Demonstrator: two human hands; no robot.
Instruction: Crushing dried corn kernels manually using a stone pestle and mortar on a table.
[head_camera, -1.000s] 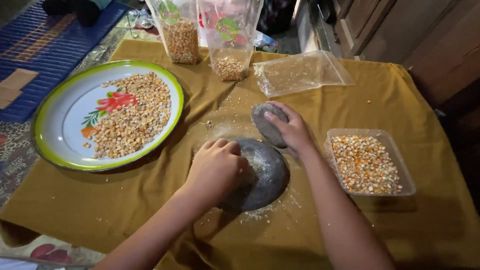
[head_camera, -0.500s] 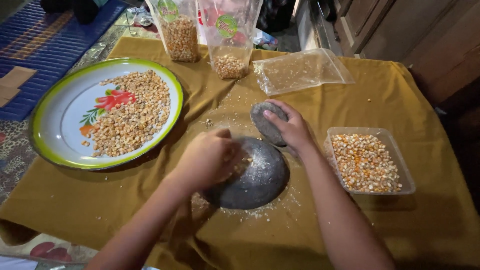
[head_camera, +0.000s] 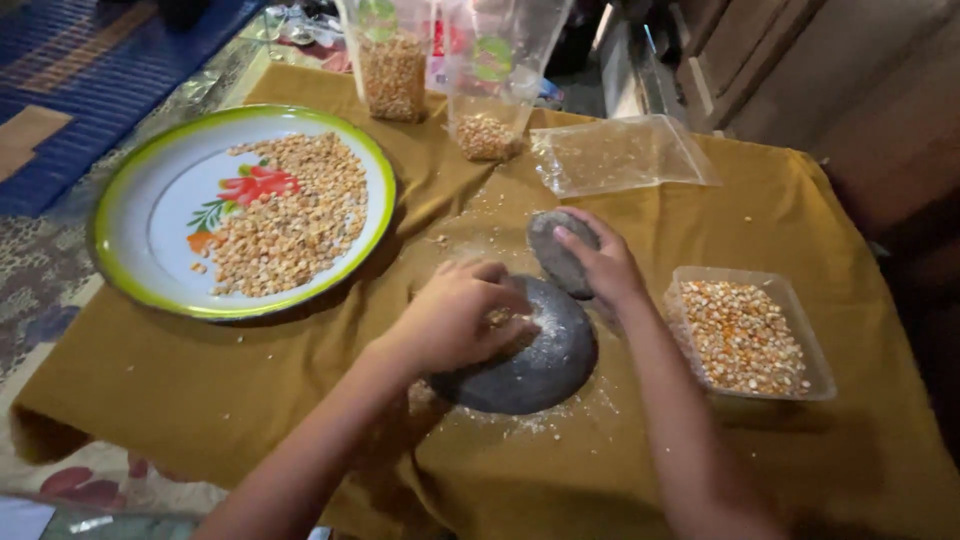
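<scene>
Grey stone (head_camera: 560, 252) gripped by right hand (head_camera: 600, 265), left hand (head_camera: 455, 320) fingers curled on mortar (head_camera: 535, 360).

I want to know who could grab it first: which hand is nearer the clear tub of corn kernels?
Right. The right hand holds a small grey stone just beside the tub; the left hand rests farther away on the stone slab.

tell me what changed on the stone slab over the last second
The left hand slid from the middle of the round dark grinding stone toward its left edge, uncovering more of it. The right hand kept gripping the grey oval pestle stone. Plate, bags and tub stayed put.
</scene>
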